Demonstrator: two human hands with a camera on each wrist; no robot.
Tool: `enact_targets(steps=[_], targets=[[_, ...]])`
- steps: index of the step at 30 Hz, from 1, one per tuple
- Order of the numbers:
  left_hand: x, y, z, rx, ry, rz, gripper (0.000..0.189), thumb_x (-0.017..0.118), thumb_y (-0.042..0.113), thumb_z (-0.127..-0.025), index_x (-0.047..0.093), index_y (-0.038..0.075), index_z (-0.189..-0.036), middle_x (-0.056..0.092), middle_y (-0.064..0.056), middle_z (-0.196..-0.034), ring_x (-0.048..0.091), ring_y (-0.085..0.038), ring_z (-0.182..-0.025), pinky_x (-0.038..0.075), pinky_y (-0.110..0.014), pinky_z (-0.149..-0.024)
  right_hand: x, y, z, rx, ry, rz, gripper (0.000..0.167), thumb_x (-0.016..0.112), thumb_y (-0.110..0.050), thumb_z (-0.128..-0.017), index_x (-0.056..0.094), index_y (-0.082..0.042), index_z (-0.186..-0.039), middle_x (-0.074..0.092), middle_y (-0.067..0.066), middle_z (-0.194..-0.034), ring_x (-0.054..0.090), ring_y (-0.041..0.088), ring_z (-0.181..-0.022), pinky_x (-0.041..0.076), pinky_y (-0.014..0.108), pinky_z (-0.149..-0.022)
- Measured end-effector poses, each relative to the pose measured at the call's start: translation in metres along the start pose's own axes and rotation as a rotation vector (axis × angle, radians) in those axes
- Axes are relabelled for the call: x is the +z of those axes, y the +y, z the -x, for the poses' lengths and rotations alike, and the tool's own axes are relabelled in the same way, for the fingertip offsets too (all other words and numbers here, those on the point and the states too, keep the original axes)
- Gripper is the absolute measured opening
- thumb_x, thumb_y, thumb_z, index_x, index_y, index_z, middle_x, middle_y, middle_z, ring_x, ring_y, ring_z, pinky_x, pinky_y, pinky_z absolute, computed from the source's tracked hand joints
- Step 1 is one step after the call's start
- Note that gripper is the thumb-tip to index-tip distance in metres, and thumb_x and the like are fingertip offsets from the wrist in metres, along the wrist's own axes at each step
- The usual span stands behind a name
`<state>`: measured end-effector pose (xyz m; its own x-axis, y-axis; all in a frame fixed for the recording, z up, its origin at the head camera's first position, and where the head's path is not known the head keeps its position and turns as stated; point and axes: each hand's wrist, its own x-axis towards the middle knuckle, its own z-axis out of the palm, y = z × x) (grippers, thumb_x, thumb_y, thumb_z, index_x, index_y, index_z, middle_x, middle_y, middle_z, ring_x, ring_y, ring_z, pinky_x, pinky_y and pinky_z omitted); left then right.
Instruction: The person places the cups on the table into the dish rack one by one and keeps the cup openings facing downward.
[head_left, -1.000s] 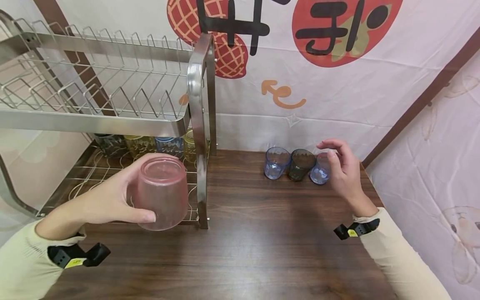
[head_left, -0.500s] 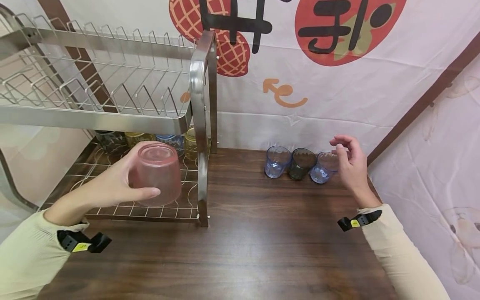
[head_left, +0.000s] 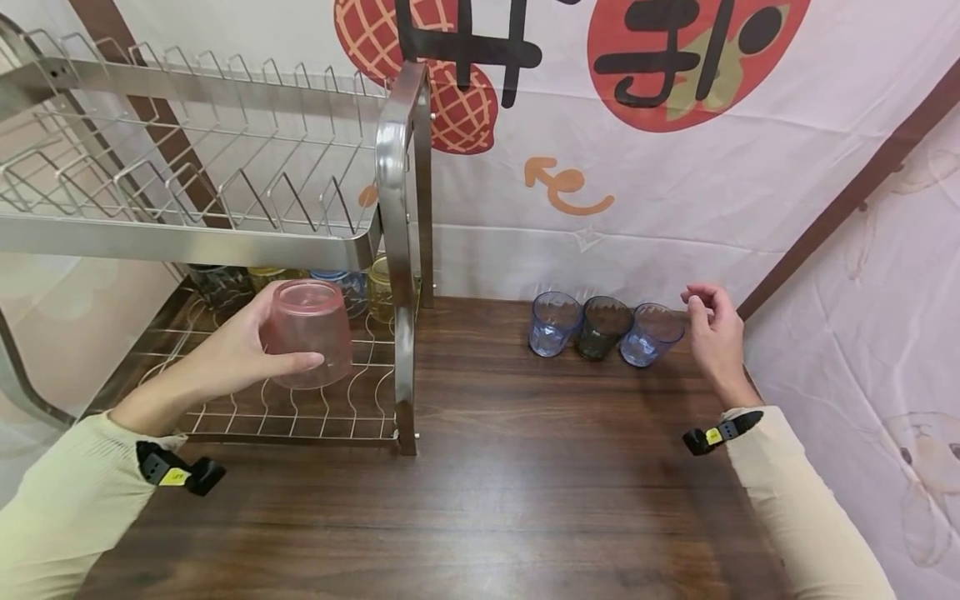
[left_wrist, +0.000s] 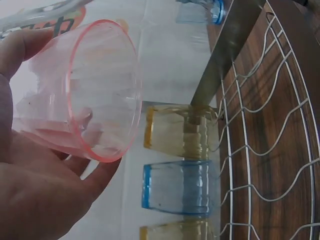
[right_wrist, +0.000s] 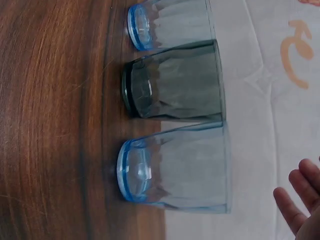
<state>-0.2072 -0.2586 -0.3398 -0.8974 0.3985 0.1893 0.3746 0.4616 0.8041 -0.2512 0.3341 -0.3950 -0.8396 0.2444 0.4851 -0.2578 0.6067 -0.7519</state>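
My left hand [head_left: 236,358] grips a pink tumbler [head_left: 315,346] around its side, upside down, above the front of the rack's lower wire shelf [head_left: 300,425]. In the left wrist view the tumbler's rim faces the shelf wires. My right hand [head_left: 718,343] hangs with loose fingers just right of a row of upright tumblers, holding nothing. That row has a blue tumbler [head_left: 553,325], a dark grey tumbler [head_left: 603,329] and another blue tumbler [head_left: 648,337], the last being nearest the hand.
Behind the pink tumbler, inverted tumblers line the back of the lower shelf, among them a yellow tumbler [left_wrist: 182,132] and a blue tumbler [left_wrist: 177,187]. Over them sits the metal rack's upper tier [head_left: 187,237]. A printed cloth [head_left: 480,258] hangs behind the wooden table [head_left: 510,492].
My left hand has carried the pink tumbler back and slightly left over the lower shelf. My right hand has drawn away to the right from the rightmost blue tumbler.
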Motion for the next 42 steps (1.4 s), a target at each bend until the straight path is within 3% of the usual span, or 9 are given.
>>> enact_targets(steps=[5,9,12,18,21,25,28,36,42], targets=[[0.002,-0.003,-0.006,-0.025,0.009,-0.038,0.079,0.082,0.008,-0.084,0.038,0.008,-0.149,0.057,-0.012,-0.131,0.057,-0.002,-0.107,0.048,-0.016,-0.084,0.001,0.01,-0.001,0.118,-0.036,0.04,0.038,0.048,-0.025,-0.108,0.054,0.002,-0.134,0.06,0.018,-0.128,0.055,0.009,-0.111,0.043,0.022,-0.094],[0.005,-0.007,-0.012,-0.011,0.016,-0.007,0.078,0.082,0.006,-0.084,0.038,0.008,-0.149,0.057,-0.012,-0.13,0.058,-0.003,-0.108,0.049,-0.015,-0.085,0.004,0.018,-0.003,0.212,-0.093,0.065,0.044,0.047,-0.026,-0.107,0.046,0.002,-0.141,0.053,0.02,-0.138,0.052,0.03,-0.127,0.042,0.039,-0.106],[0.008,-0.009,-0.016,-0.014,0.035,-0.002,0.078,0.083,0.006,-0.083,0.039,0.007,-0.148,0.058,-0.012,-0.13,0.059,-0.003,-0.107,0.048,-0.014,-0.086,0.005,0.023,-0.003,0.273,-0.133,0.085,0.049,0.045,-0.028,-0.107,0.041,0.003,-0.144,0.049,0.023,-0.142,0.047,0.038,-0.135,0.038,0.05,-0.11],[0.012,-0.012,-0.023,-0.079,0.05,-0.037,0.081,0.085,0.014,-0.084,0.039,0.005,-0.149,0.058,-0.017,-0.131,0.057,-0.004,-0.106,0.049,-0.015,-0.083,0.009,0.03,-0.004,0.384,-0.207,0.072,0.06,0.04,-0.037,-0.108,0.032,0.005,-0.151,0.042,0.028,-0.15,0.038,0.04,-0.142,0.033,0.054,-0.115],[0.014,-0.013,-0.026,-0.108,0.044,-0.074,0.082,0.086,0.02,-0.084,0.039,0.003,-0.149,0.058,-0.02,-0.131,0.058,-0.015,-0.108,0.05,-0.018,-0.082,0.01,0.033,-0.004,0.432,-0.244,0.04,0.065,0.036,-0.041,-0.108,0.028,0.006,-0.153,0.038,0.03,-0.152,0.038,0.04,-0.14,0.035,0.053,-0.113],[0.02,-0.014,-0.032,-0.125,0.033,-0.098,0.084,0.087,0.023,-0.083,0.038,0.001,-0.148,0.059,-0.022,-0.13,0.059,-0.03,-0.113,0.05,-0.034,-0.091,0.013,0.039,-0.003,0.489,-0.311,0.012,0.068,0.032,-0.043,-0.109,0.024,0.008,-0.154,0.033,0.031,-0.154,0.043,0.042,-0.132,0.043,0.052,-0.106],[0.024,-0.015,-0.037,-0.129,0.03,-0.104,0.086,0.088,0.023,-0.082,0.038,0.0,-0.148,0.059,-0.022,-0.13,0.059,-0.032,-0.115,0.048,-0.045,-0.094,0.015,0.042,-0.002,0.534,-0.361,-0.028,0.07,0.03,-0.042,-0.11,0.019,0.009,-0.155,0.03,0.034,-0.155,0.042,0.044,-0.133,0.045,0.056,-0.107],[0.031,-0.021,-0.048,-0.12,0.026,-0.115,0.087,0.091,0.021,-0.077,0.041,-0.001,-0.145,0.059,-0.022,-0.128,0.058,-0.035,-0.116,0.045,-0.051,-0.098,0.019,0.044,-0.002,0.638,-0.44,-0.207,0.071,0.03,-0.039,-0.11,0.009,0.01,-0.156,0.019,0.034,-0.16,0.032,0.046,-0.141,0.046,0.057,-0.103],[0.034,-0.026,-0.054,-0.151,0.001,-0.099,0.087,0.09,0.016,-0.077,0.04,-0.004,-0.145,0.058,-0.025,-0.13,0.057,-0.038,-0.118,0.046,-0.051,-0.099,0.017,0.049,-0.002,0.715,-0.506,-0.317,0.067,0.032,-0.032,-0.11,0.008,0.009,-0.157,0.014,0.028,-0.16,0.029,0.039,-0.141,0.046,0.055,-0.104]])
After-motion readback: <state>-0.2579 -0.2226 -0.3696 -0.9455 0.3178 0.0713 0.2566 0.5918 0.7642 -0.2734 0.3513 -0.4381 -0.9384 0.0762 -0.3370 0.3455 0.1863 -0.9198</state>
